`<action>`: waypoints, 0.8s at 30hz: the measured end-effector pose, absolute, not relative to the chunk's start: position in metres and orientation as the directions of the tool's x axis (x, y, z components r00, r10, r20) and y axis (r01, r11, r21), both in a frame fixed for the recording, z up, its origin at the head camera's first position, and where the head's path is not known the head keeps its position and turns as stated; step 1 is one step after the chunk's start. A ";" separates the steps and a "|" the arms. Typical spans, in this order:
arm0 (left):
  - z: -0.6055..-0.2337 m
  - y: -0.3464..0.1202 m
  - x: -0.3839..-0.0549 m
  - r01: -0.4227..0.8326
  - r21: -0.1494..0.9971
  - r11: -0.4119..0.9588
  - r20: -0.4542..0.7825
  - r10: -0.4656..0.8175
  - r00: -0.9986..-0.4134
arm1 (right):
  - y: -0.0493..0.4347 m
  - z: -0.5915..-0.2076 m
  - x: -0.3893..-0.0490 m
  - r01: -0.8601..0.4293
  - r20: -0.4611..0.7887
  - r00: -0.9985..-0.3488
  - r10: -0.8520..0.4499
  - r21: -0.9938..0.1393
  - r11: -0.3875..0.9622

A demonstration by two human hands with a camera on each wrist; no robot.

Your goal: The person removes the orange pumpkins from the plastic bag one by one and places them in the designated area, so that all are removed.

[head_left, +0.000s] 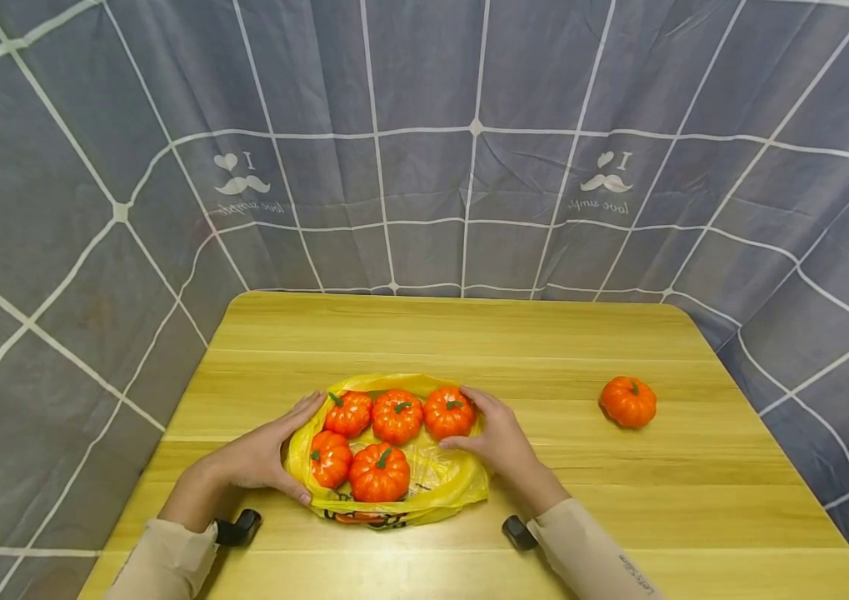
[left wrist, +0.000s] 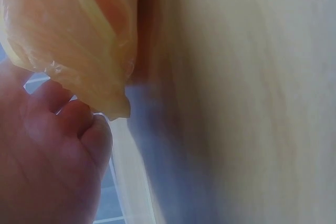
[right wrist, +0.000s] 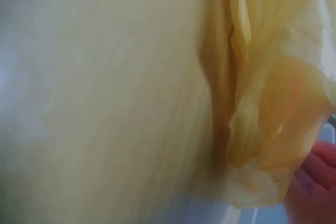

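Note:
A yellow plastic bag (head_left: 439, 471) lies opened out near the front of the table, with several small orange pumpkins (head_left: 397, 416) with green stems inside. My left hand (head_left: 262, 454) holds the bag's left end, thumb at the front and fingers toward the back. At the other end, my right hand (head_left: 499, 433) grips the rim, its thumb over the edge beside a pumpkin (head_left: 448, 412). In the left wrist view, the fingers (left wrist: 76, 116) lie against the thin plastic. The right wrist view shows the bag's crumpled side (right wrist: 273, 114), with part of the hand behind it.
One more orange pumpkin (head_left: 628, 402) sits on the wooden table (head_left: 544, 350), well to the right of the bag. A grey curtain (head_left: 424, 175) with white lines surrounds the table's back and sides. Black wrist devices (head_left: 240, 528) stick out by the sleeves.

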State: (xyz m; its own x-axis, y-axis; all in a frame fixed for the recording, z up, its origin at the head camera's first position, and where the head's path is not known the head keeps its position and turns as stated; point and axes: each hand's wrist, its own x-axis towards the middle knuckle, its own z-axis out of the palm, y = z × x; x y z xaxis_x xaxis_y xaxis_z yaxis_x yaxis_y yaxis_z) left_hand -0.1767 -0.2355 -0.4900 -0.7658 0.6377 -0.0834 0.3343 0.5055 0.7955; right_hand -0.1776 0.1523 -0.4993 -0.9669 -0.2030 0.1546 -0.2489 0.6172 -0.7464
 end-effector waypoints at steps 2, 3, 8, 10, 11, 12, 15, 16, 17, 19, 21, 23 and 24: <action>-0.490 -0.236 -0.177 0.334 0.797 0.504 -0.082 0.638 -0.765 | 0.150 -0.499 -0.178 -0.236 0.140 -0.970 -0.199 -0.742 0.627; -0.490 -0.236 -0.177 0.334 0.798 0.502 -0.082 0.639 -0.765 | 0.150 -0.499 -0.178 -0.229 0.134 -0.971 -0.196 -0.740 0.632; -0.492 -0.236 -0.177 0.336 0.799 0.498 -0.081 0.643 -0.762 | 0.149 -0.501 -0.177 -0.214 0.133 -0.976 -0.172 -0.734 0.645; -0.493 -0.236 -0.177 0.339 0.797 0.501 -0.081 0.643 -0.761 | 0.149 -0.501 -0.176 -0.215 0.142 -0.976 -0.163 -0.731 0.648; -0.493 -0.236 -0.177 0.340 0.795 0.502 -0.081 0.643 -0.761 | 0.149 -0.501 -0.175 -0.218 0.149 -0.976 -0.161 -0.729 0.649; -0.493 -0.236 -0.177 0.340 0.796 0.502 -0.080 0.643 -0.762 | 0.150 -0.501 -0.174 -0.216 0.153 -0.976 -0.154 -0.728 0.651; -0.494 -0.235 -0.178 0.342 0.794 0.503 -0.080 0.644 -0.761 | 0.151 -0.498 -0.172 -0.214 0.165 -0.977 -0.136 -0.733 0.646; -0.494 -0.235 -0.178 0.342 0.795 0.501 -0.079 0.644 -0.761 | 0.152 -0.497 -0.171 -0.216 0.171 -0.976 -0.132 -0.738 0.639; -0.494 -0.235 -0.178 0.343 0.794 0.501 -0.079 0.644 -0.761 | 0.152 -0.495 -0.170 -0.220 0.178 -0.975 -0.130 -0.744 0.631; -0.494 -0.235 -0.178 0.346 0.792 0.503 -0.078 0.645 -0.760 | 0.154 -0.490 -0.168 -0.240 0.201 -0.971 -0.133 -0.757 0.608; -0.494 -0.236 -0.179 0.348 0.790 0.505 -0.077 0.644 -0.761 | 0.157 -0.485 -0.168 -0.264 0.228 -0.964 -0.137 -0.769 0.582; -0.495 -0.236 -0.178 0.351 0.787 0.508 -0.074 0.641 -0.764 | 0.161 -0.481 -0.168 -0.284 0.259 -0.958 -0.126 -0.778 0.560; -0.495 -0.236 -0.178 0.351 0.787 0.507 -0.071 0.640 -0.765 | 0.164 -0.479 -0.168 -0.293 0.275 -0.954 -0.118 -0.783 0.549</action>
State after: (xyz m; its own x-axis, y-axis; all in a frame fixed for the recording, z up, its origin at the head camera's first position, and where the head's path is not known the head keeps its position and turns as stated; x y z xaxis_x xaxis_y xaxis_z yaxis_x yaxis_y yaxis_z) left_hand -0.1777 -0.2365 -0.4948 -0.7654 0.6396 -0.0711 0.3508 0.5074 0.7871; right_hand -0.1684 0.1637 -0.4790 -0.9543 -0.1177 0.2748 -0.2931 0.5488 -0.7829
